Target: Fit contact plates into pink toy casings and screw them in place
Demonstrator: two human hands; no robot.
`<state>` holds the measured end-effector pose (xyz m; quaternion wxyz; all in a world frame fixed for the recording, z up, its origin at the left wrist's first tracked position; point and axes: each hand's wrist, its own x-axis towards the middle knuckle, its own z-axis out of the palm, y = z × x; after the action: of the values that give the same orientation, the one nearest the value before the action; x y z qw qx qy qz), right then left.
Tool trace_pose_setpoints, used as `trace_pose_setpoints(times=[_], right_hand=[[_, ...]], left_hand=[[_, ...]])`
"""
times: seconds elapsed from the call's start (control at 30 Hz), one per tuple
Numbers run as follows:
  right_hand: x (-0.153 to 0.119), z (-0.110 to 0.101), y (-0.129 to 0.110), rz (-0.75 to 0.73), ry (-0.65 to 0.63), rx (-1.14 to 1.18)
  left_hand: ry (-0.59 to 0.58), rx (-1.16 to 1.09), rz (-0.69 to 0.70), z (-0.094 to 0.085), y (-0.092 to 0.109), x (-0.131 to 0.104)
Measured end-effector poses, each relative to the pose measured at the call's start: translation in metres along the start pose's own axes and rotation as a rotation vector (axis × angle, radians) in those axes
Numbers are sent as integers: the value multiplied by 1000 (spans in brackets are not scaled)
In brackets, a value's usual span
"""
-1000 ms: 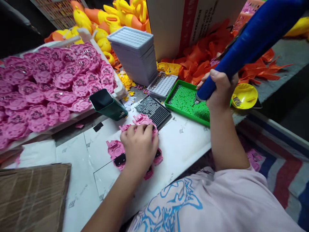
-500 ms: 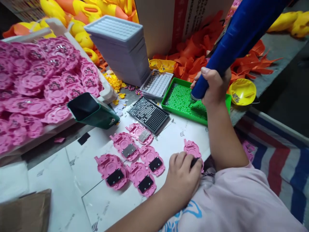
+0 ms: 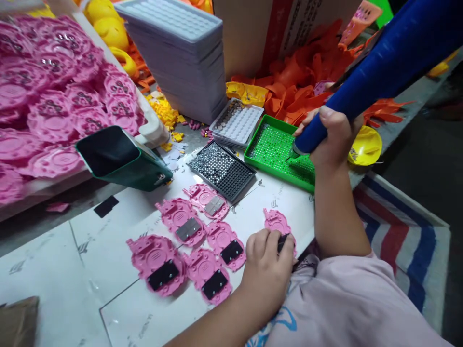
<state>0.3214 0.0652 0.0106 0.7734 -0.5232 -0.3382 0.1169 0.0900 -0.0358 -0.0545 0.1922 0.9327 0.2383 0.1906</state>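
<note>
My right hand (image 3: 334,137) is wrapped round a thick blue electric screwdriver (image 3: 387,72). Its bit points down into a green perforated tray (image 3: 278,168) of small screws. Against the table near my body, my left hand (image 3: 265,265) grips a pink plastic housing (image 3: 277,220); its fingers lie over a black cover (image 3: 283,242) on it and hide part of both. To the left lie several similar pink housings (image 3: 154,258), some with black covers and some with grey ones. A black perforated tray (image 3: 233,180), partly filled with small metal pieces, lies behind them.
A dark green open container (image 3: 144,168) lies tilted on the table's left side. Behind it rises a tall stack of pale trays (image 3: 213,72). Pink parts fill a white crate (image 3: 146,108). Orange pieces (image 3: 304,67) and a yellow bowl (image 3: 374,147) are at the back right.
The camera view has turned slightly, and the green container and crate appear further left. The screwdriver bit stays over the green tray; my left hand keeps its hold on the pink housing.
</note>
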Motion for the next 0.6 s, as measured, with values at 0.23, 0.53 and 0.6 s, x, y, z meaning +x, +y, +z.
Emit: trace_pose_setpoints(times=[0.23,0.53,0.6], right_hand=[[2,-3,4,-13,4,-2],[0,-2,2,-18,-6,10],[0,0,2,-8,34,-1]], left_hand=[[77,48,31,4,0,-3],[31,27,145,4,-1,-4],[12,20,146,5,-2,-4]])
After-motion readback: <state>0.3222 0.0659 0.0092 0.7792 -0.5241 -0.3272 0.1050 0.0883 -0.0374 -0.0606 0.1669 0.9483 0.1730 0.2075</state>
